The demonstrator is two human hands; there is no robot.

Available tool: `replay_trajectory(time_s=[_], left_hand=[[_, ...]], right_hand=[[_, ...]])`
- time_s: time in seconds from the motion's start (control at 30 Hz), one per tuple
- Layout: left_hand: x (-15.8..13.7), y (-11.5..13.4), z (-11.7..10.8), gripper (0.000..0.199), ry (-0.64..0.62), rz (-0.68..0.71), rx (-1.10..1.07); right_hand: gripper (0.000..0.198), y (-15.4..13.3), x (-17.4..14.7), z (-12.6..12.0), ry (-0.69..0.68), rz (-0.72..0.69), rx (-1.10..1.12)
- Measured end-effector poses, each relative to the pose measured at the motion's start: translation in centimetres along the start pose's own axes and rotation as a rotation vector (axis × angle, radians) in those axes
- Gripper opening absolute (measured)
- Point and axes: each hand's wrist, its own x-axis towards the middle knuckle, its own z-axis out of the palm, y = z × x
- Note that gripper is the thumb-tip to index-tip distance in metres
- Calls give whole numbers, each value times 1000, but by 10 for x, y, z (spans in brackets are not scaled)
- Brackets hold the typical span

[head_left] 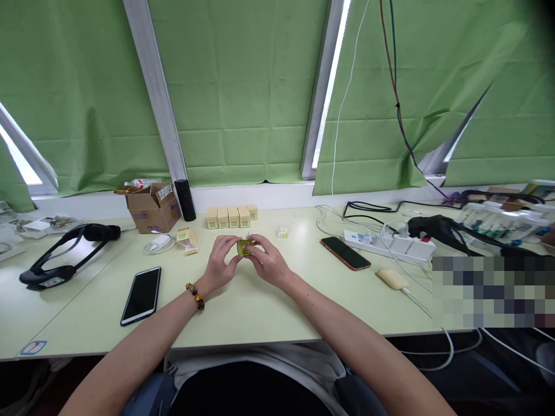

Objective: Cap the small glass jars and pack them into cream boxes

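Between my two hands, just above the table, is a small rounded-square yellow-green item [245,247]; its exact kind I cannot make out. My left hand [222,261] pinches its left side with thumb and fingers. From the right, my right hand [269,261] grips the same item. A small clear plastic container [283,232] with something yellow in it lies beyond my right hand. To the left of my left hand sits an opened small cream box [187,241]. Behind the hands stands a row of several small cream boxes [229,217] with green labels.
On the left are a phone [141,295], a headset [65,260], a white charger with cable [159,242], a cardboard box [152,211] and a black cylinder [185,200]. On the right lie another phone [346,253], a power strip [390,245], a cream mouse-shaped item [392,279] and cables.
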Motion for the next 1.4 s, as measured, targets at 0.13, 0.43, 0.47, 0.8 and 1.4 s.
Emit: replay_trajectory(time_s=[0.13, 0.43, 0.47, 0.8, 1.4], left_hand=[[0, 0, 0, 46, 4, 7, 1], [0, 1, -2, 49, -35, -17, -3], [0, 2, -3, 50, -42, -27, -4], [-2, 3, -2, 61, -163, 17, 105], [-3, -2, 6, 41, -187, -198, 7]], right_hand=[[24, 2, -1, 1, 2, -21, 2], [21, -4, 3, -1, 18, 145, 201], [22, -5, 4, -1, 37, 209, 262], [55, 5, 8, 8, -24, 933, 967], [59, 8, -4, 14, -180, 1088, 947]])
